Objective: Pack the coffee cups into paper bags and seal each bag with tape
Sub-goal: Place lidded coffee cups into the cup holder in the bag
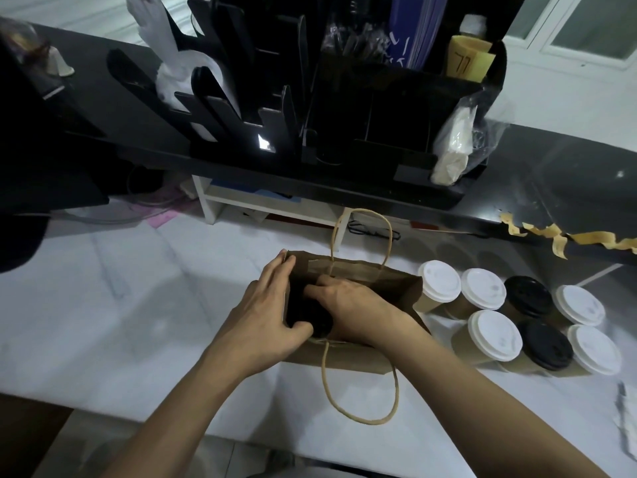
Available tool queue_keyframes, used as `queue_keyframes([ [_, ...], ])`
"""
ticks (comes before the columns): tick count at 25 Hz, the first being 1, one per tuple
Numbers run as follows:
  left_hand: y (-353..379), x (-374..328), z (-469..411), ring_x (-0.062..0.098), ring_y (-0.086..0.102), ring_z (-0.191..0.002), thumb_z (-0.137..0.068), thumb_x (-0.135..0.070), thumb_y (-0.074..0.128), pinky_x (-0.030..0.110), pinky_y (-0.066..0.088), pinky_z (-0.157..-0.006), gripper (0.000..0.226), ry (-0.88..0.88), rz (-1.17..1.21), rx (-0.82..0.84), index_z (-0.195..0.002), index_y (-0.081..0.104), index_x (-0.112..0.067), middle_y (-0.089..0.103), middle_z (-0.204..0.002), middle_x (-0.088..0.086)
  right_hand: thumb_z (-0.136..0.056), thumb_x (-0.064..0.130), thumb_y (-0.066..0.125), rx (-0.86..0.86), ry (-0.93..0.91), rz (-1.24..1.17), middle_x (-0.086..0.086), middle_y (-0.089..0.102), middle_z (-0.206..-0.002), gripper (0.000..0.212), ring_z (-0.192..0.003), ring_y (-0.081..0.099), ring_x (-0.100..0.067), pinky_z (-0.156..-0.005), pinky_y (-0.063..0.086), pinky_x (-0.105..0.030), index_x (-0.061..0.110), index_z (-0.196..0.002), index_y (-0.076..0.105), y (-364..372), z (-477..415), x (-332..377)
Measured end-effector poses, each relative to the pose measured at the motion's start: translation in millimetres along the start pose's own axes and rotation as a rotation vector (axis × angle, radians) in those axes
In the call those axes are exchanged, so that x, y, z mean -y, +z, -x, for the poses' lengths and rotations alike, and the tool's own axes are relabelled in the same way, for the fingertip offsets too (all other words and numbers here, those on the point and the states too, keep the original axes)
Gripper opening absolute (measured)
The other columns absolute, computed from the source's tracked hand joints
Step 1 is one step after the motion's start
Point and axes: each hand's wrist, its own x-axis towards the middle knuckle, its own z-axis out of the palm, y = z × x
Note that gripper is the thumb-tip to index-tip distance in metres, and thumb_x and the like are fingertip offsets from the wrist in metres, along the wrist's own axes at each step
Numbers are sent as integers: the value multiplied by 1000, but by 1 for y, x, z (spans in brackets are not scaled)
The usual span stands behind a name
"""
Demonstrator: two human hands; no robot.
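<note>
A brown paper bag (396, 284) with twisted rope handles stands open on the white counter. My left hand (265, 312) grips the bag's left edge and holds it apart. My right hand (348, 305) reaches down into the bag, its fingers on a black-lidded cup (322, 327) that sits low inside; most of that cup is hidden. To the right of the bag stand several kraft coffee cups, some with white lids (439, 281) and two with black lids (527, 296).
A black organiser (344, 115) with dividers, sleeves and bags fills the raised dark shelf behind. Strips of yellowish tape (558, 238) hang on the shelf edge at right. A white low shelf (272, 208) stands behind the bag. Crumpled paper (625, 422) lies far right.
</note>
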Motion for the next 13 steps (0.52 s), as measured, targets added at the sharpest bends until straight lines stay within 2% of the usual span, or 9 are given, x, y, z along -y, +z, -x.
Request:
queue_keyframes([
  [8, -1, 2, -1, 10, 18, -149, -69, -47, 53, 35, 37, -112, 102, 14, -3, -17, -158, 4, -36, -7, -163, -27, -83, 29, 78, -51, -94, -170, -4, 57, -127, 54, -112, 61, -24, -93, 54, -42, 23, -133, 59, 3, -3, 5],
  [13, 0, 3, 1, 9, 18, -149, -69, -49, 52, 36, 38, -112, 102, 14, -10, -20, -158, 4, -35, -8, -162, -28, -86, 28, 76, -41, -64, -158, -5, 54, -130, 57, -117, 58, -26, -97, 51, -42, 22, -138, 54, 7, -9, 8],
])
